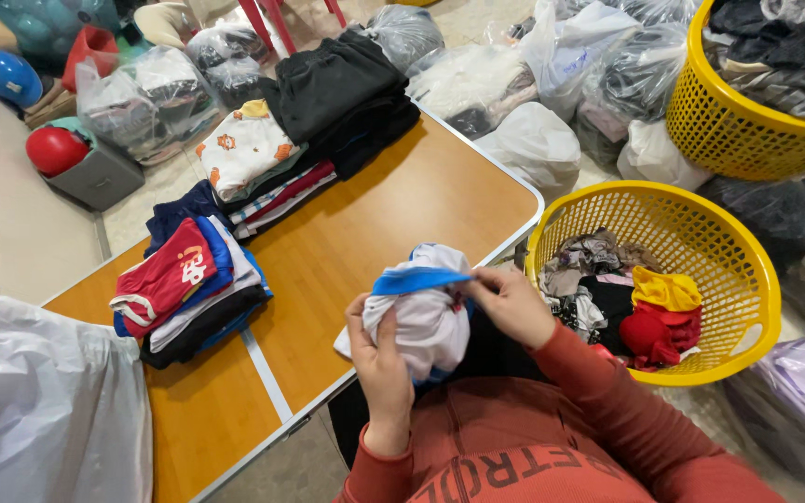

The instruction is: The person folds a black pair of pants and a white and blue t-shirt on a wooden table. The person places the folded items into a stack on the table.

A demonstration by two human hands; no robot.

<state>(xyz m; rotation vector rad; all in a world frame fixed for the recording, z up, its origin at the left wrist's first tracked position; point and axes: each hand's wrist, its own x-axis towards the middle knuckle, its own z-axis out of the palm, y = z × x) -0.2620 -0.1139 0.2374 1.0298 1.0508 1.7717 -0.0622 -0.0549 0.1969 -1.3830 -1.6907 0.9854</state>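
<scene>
Both of my hands hold a bunched white garment with a blue trim (426, 307) just over the near edge of a wooden folding table (393, 214). My left hand (379, 359) grips it from below on the left side. My right hand (512, 300) pinches the blue edge at its upper right. On the table to the left lie a pile of folded red, blue and white clothes (188, 284), a stack topped by a white patterned shirt (249, 149), and a pile of dark folded clothes (342, 93).
A yellow plastic basket (747, 270) with loose clothes stands right of the table; a second yellow basket (729, 121) sits behind it. Plastic bags of clothing (538, 140) crowd the floor beyond. A large white bag (39, 401) rests at the table's left end.
</scene>
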